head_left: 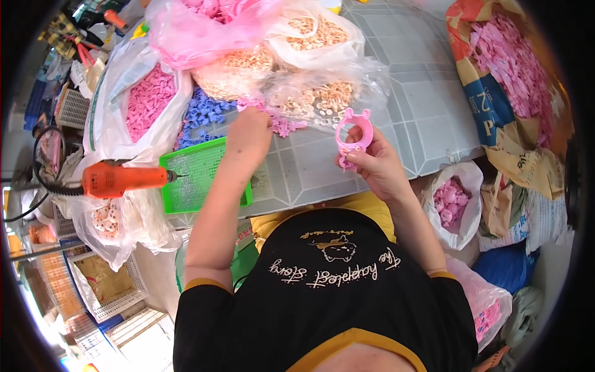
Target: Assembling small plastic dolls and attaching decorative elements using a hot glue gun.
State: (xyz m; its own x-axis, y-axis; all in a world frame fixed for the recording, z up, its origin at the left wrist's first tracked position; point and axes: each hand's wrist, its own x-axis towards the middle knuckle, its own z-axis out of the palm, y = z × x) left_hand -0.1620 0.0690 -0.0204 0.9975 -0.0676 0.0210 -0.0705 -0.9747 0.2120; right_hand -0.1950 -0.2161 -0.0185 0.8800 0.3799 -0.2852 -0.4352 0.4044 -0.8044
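In my right hand (382, 162) is a pink plastic ring-shaped piece (357, 118) with two small ears on top, gripped near its lower end between thumb and fingers. Small pale details show by the thumb. My left hand (249, 137) reaches over the table to a small pile of pink plastic parts (286, 126). Its fingers are curled down at the pile's edge, and what they pinch is hidden. Just left of that hand lie several blue plastic parts (207, 111). Under my left forearm is a green tray (165, 197) with tiny metallic bits in it.
An orange electric screwdriver (118, 180) points its bit over the tray. Bags of pink pieces (150, 99), peach pieces (316, 34) and pale rings (328, 99) crowd the table's far side. At right stand a paper sack (489, 105) and a white bag (473, 180).
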